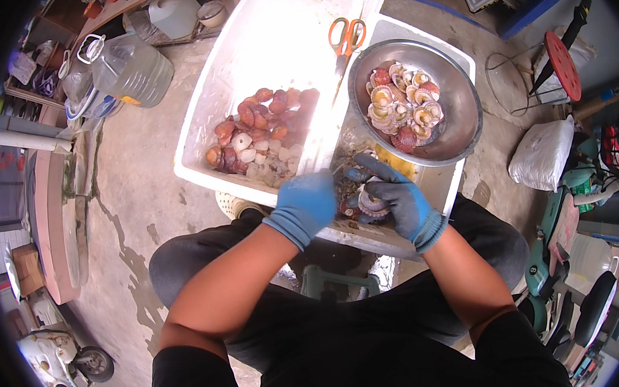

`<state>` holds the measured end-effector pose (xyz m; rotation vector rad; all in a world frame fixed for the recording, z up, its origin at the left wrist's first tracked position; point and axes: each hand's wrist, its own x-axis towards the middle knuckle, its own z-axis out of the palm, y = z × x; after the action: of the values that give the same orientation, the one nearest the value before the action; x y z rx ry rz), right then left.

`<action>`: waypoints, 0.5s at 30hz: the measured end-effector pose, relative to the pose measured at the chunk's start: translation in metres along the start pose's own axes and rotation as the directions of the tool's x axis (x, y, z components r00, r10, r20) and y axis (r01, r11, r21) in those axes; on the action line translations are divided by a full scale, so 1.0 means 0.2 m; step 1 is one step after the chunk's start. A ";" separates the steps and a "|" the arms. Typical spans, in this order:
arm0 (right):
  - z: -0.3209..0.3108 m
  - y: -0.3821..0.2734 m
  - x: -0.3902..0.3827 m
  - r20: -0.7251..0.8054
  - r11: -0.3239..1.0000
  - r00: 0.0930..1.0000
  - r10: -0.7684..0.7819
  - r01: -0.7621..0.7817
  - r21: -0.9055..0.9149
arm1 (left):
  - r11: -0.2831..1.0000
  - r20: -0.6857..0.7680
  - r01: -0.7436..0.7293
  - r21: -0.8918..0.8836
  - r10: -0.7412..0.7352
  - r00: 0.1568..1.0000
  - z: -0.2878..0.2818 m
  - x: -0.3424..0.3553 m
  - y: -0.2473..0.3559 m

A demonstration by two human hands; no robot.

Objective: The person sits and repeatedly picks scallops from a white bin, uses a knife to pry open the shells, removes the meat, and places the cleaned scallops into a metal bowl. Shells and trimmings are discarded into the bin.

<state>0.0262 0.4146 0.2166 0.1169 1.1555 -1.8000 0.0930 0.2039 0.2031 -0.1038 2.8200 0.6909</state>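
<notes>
My right hand (399,195), in a blue and dark glove, is closed around a scallop (373,203) with a ribbed, pale purplish shell. Close to its left is my left hand (304,202), also gloved in blue and curled into a fist. It is slightly blurred, and whatever it grips is hidden. Both hands are over the near part of a white box holding dark debris and a yellow patch. A steel bowl (467,119) of opened scallops (404,104) sits beyond my right hand. Reddish scallops (263,117) lie with ice in a white foam box (206,121) beyond my left.
Orange-handled scissors (347,41) rest on the foam box's right rim. Large water jugs (133,70) stand on the concrete at the far left. A white sack (543,153) and a red round stool (563,66) are to the right. A toy-like scooter (57,362) is at the lower left.
</notes>
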 end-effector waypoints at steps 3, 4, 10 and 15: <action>-0.04 0.00 0.00 -0.010 0.999 1.000 0.015 -0.015 -0.031 | 0.999 0.041 0.044 -0.011 -0.044 0.998 -0.03 0.01 -0.06; -0.05 0.00 0.01 0.031 1.000 0.999 -0.016 0.016 0.009 | 1.000 -0.003 0.009 -0.024 -0.009 1.000 -0.02 0.00 -0.07; -0.08 -0.07 0.02 -0.166 0.995 0.984 -0.065 0.050 -0.092 | 0.997 0.123 -0.077 -0.006 0.077 0.989 0.04 0.00 -0.09; -0.15 -0.20 0.00 -0.287 0.957 0.914 -0.286 0.261 -0.124 | 0.997 0.199 -0.079 0.025 0.072 0.977 0.06 -0.01 -0.08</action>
<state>-0.0158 0.4408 0.2252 0.1954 1.5255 -2.0255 0.0999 0.1956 0.1874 0.0746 2.6541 0.6324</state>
